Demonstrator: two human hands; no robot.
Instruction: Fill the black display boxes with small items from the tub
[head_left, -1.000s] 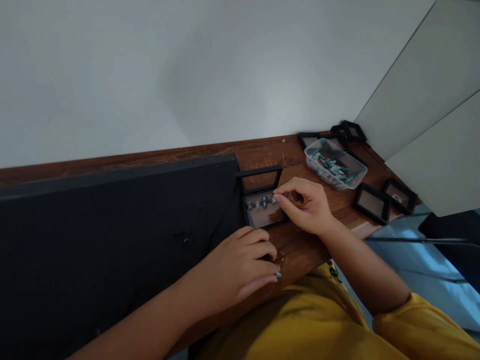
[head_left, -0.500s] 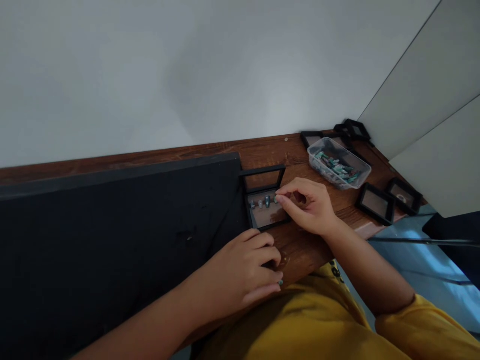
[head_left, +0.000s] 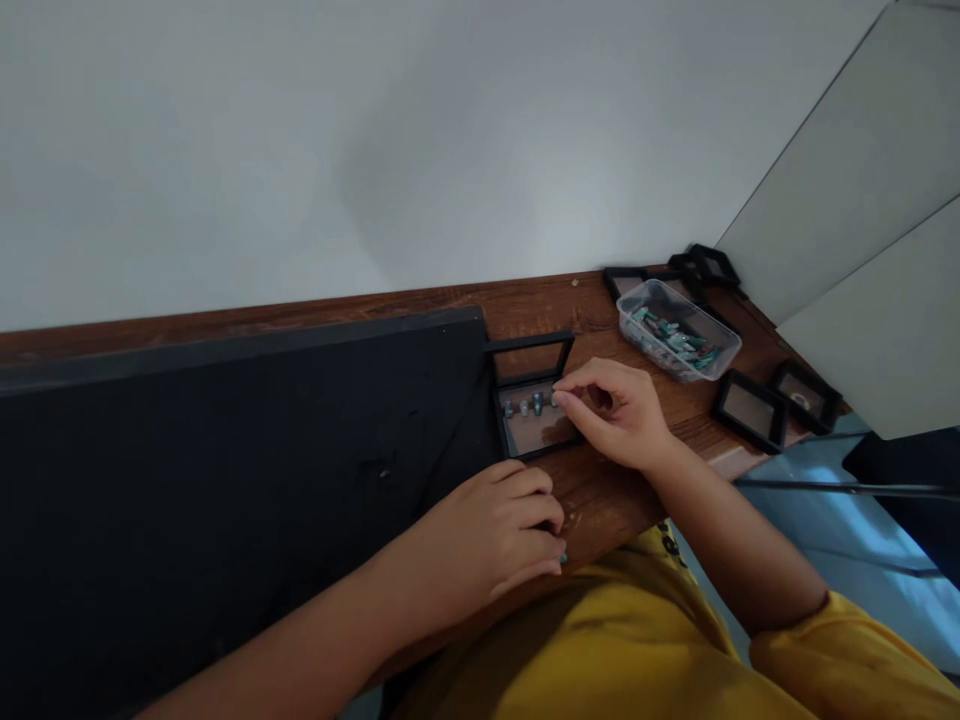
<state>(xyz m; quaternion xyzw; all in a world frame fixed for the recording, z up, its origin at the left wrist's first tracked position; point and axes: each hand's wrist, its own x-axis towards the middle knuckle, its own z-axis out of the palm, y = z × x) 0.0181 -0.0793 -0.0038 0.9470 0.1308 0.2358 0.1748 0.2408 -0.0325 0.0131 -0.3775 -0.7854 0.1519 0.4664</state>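
Note:
An open black display case (head_left: 534, 448) lies on the wooden desk (head_left: 592, 500), its lid (head_left: 529, 345) raised behind it. A row of small grey and green pieces (head_left: 529, 406) sits along its far side. My right hand (head_left: 619, 415) pinches a small green piece at the right end of that row, thumb and forefinger together. My left hand (head_left: 484, 545) rests curled on the desk's front edge beside the case, with a small green piece (head_left: 562, 558) showing at its fingertips.
A large black board (head_left: 225, 480) covers the desk's left part. A clear plastic tub (head_left: 679, 330) of green pieces stands at the back right, with several black cases (head_left: 750, 410) around it. A white wall rises behind the desk.
Both hands stay almost where they were. The view has shifted slightly, and the left fingers have curled a little more over the small green piece.

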